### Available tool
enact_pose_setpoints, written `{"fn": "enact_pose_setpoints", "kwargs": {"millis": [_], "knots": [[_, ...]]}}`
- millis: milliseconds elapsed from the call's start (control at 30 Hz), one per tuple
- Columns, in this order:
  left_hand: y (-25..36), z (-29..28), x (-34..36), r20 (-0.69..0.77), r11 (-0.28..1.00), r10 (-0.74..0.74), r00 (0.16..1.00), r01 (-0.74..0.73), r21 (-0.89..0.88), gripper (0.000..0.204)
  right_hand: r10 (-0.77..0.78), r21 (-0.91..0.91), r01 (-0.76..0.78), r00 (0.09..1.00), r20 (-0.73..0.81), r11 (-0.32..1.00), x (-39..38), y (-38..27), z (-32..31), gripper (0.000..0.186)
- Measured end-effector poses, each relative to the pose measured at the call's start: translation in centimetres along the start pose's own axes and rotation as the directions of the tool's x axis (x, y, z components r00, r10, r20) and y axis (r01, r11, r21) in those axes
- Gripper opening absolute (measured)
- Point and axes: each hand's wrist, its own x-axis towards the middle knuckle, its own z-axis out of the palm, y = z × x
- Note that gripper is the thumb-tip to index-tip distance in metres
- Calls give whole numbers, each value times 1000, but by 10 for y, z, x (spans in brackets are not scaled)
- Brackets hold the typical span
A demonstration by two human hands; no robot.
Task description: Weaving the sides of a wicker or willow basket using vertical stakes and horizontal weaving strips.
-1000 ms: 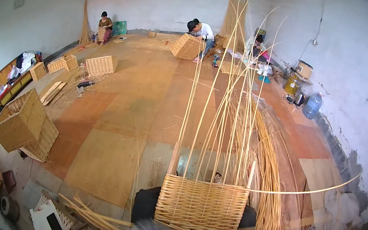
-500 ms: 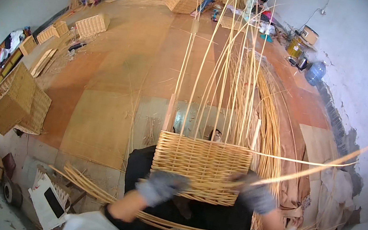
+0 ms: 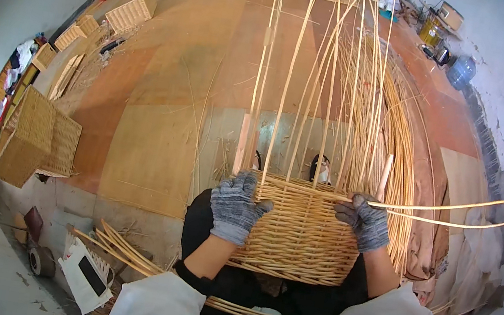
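A large box-shaped wicker basket [image 3: 37,140] rests tilted on the floor at the left; what it holds cannot be seen. Beyond it are a smaller oblong wicker basket [image 3: 131,14] and, nearer the left wall, another low wicker basket [image 3: 77,31]; their contents are too small to tell. By the right wall stand a translucent blue water jug [image 3: 460,73] and, just beside it, a dark kettle [image 3: 442,56], with a yellow tin [image 3: 430,31] near them and a tan tub [image 3: 450,16] above the tin; whether any of these is filled cannot be told.

The partly woven wicker panel [image 3: 301,241] lies across the person's lap, tilted, its long upright stakes [image 3: 283,96] running away from the body above the woven edge. The left hand [image 3: 237,208], in a grey knit glove, is closed on the panel's upper left corner: its fingers bend over the edge beside a flat wooden stake [image 3: 241,146], and the thumb lies on the front of the weave. The gloved right hand [image 3: 363,223] pinches a loose wicker strand [image 3: 448,210] at the upper right corner, its fingers touching the panel's top edge. That strand extends rightward from the fingers, just above a second strand [image 3: 452,223].
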Motion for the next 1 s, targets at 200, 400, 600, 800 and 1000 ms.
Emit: {"fn": "enact_pose_setpoints", "kwargs": {"millis": [200, 400, 600, 800, 1000], "knots": [[0, -14, 13, 204, 998, -34, 978, 43, -44, 58, 114, -66, -105, 981, 160, 992, 8, -8, -11, 35], [9, -28, 27, 211, 985, 105, 972, -130, 111, 44, 139, -50, -130, 959, 246, 990, 13, -5, -27, 36], [73, -20, 71, 581, 936, -243, 777, 346, -71, 51, 96, 42, -108, 969, 226, 993, 0, 0, -18, 25], [57, -5, 65, 746, 883, 250, 617, 172, -438, 77, -300, -128, 292, 953, -47, 948, -11, -8, -113, 18], [50, 7, 51, 636, 890, -144, 758, 380, -252, 48, -317, -846, 420, 893, 320, 329, 38, -114, 47, 19]]}}
